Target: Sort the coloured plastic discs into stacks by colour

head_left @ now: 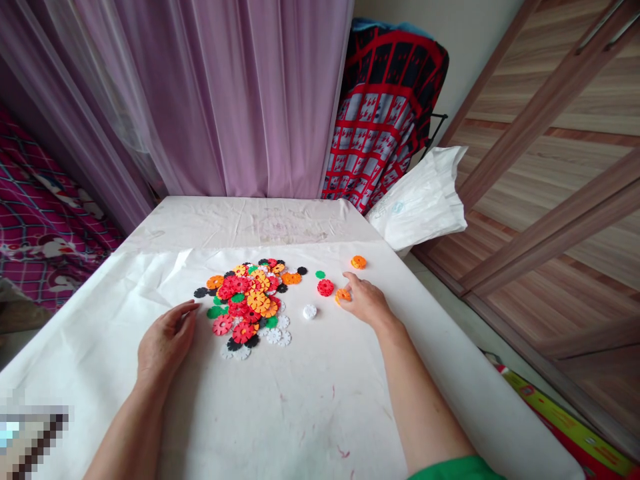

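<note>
A mixed pile of flat notched discs [239, 285], in red, orange, yellow, green, black and white, lies on the white-covered table [280, 413]. My left hand [167, 340] rests on the cloth left of the pile, its fingers close together, with nothing visible in them. To the right, my right hand [366, 300] has its fingertips on an orange disc [342, 296]. Near it sit a red stack [325, 287], a white stack [310, 312], a green disc [320, 275] and another orange stack [358, 262].
A white bag [425, 200] stands at the table's far right edge, before a chair draped in red and black cloth [375, 127]. Purple curtains [250, 100] hang behind the table. Wooden cabinet doors [550, 187] are on the right.
</note>
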